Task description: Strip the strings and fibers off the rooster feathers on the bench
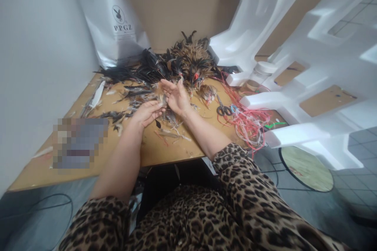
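My left hand (149, 112) is closed in a pinch on a small pale brown feather (161, 100) above the table. My right hand (177, 97) is held beside it, palm turned up and fingers stretched out and apart, close to the feather's edge. Whether the right fingers touch the feather is hard to tell. Just beyond both hands lies a heap of black feathers (150, 62) and brown feathers (194, 59). A small bundle of brown feathers (208, 93) lies to the right of my right hand.
Black-handled scissors (224, 110) and a tangle of red and white strips (250, 123) lie at the right of the table (118, 157). White foam packing (253, 19) rises on the right, near a lidded jar (263, 70). A silver bag (108, 27) stands behind. A round stool (306, 168) is below.
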`<state>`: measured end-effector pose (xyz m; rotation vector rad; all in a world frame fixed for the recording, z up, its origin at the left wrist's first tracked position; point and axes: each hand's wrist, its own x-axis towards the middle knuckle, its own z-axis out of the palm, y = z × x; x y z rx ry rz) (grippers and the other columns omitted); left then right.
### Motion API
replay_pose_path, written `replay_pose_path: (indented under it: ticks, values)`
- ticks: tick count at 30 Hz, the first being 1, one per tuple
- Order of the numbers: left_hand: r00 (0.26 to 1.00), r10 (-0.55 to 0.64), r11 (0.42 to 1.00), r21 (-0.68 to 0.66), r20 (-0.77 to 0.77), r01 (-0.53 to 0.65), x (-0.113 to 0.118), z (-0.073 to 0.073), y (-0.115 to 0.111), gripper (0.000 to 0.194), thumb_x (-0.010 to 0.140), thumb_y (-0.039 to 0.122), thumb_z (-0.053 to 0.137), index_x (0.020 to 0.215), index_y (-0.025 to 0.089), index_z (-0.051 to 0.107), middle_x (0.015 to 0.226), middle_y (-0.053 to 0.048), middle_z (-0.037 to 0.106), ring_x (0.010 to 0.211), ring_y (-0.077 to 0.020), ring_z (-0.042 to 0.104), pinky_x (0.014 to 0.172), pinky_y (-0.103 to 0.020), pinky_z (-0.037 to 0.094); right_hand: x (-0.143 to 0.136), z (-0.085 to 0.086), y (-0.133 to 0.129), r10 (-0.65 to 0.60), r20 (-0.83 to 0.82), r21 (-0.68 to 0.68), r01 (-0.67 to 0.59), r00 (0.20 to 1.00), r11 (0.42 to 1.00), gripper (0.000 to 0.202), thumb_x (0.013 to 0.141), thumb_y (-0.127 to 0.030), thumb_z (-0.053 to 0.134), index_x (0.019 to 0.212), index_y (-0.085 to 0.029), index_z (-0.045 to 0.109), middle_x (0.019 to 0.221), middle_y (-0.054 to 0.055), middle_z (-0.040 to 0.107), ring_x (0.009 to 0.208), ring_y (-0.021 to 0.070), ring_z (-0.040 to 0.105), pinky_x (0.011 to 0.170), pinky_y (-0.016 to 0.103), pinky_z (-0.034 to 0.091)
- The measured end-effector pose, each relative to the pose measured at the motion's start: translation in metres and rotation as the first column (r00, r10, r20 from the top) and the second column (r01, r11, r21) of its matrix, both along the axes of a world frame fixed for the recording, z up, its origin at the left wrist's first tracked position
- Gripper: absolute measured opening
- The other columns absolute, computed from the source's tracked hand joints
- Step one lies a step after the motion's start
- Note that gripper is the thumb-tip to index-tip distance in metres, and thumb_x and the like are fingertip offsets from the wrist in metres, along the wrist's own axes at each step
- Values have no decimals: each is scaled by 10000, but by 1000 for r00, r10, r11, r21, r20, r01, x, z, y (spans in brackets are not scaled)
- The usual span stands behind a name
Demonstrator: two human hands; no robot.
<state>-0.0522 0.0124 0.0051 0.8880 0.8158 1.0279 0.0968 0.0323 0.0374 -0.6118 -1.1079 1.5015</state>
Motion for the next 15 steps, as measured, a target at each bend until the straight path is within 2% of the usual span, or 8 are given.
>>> replay_pose_path:
  ticks: [3, 6, 8, 11, 15]
  values:
    - [1000, 7, 1000, 9, 30, -7, -2, 1, 0, 109, 677, 118, 709, 765, 67, 669, 685, -65, 666, 568, -74, 610, 538, -149, 489, 3, -5, 6, -7, 49, -2, 7, 999, 1000, 629, 773, -723, 365, 1014, -211, 640, 1053, 52, 661, 1030, 178, 579, 855, 318, 473]
    - [995, 30, 999, 9, 92, -31, -5, 5, -1, 90, 675, 101, 702, 748, 73, 656, 676, -53, 654, 558, -70, 596, 513, -148, 480, 5, -11, 10, -56, 109, -31, 60, 992, 998, 375, 729, -533, 618, 880, -192, 658, 914, 27, 688, 892, 133, 617, 799, 269, 468]
    - [991, 44, 999, 7, 129, -46, -7, 9, -1, 81, 680, 93, 693, 745, 76, 648, 668, -46, 645, 540, -63, 582, 502, -148, 474, 6, -12, 11, -63, 136, -44, 69, 989, 997, 293, 678, -416, 707, 830, -171, 657, 811, 14, 691, 782, 105, 622, 748, 234, 465]
    - [986, 52, 998, 8, 161, -54, -10, 12, -2, 86, 688, 89, 682, 766, 82, 648, 654, -35, 630, 525, -54, 564, 498, -143, 465, 5, -11, 9, 11, 177, -55, -1, 984, 998, 262, 671, -371, 716, 797, -149, 658, 710, 3, 681, 650, 76, 599, 651, 194, 455]
    - [986, 39, 999, 14, 163, -42, -12, 12, -1, 91, 686, 101, 684, 769, 84, 653, 658, -38, 630, 528, -56, 557, 479, -137, 447, 6, -12, 9, 69, 232, -65, -56, 970, 996, 303, 695, -429, 680, 772, -137, 657, 670, 4, 670, 560, 49, 555, 511, 147, 386]
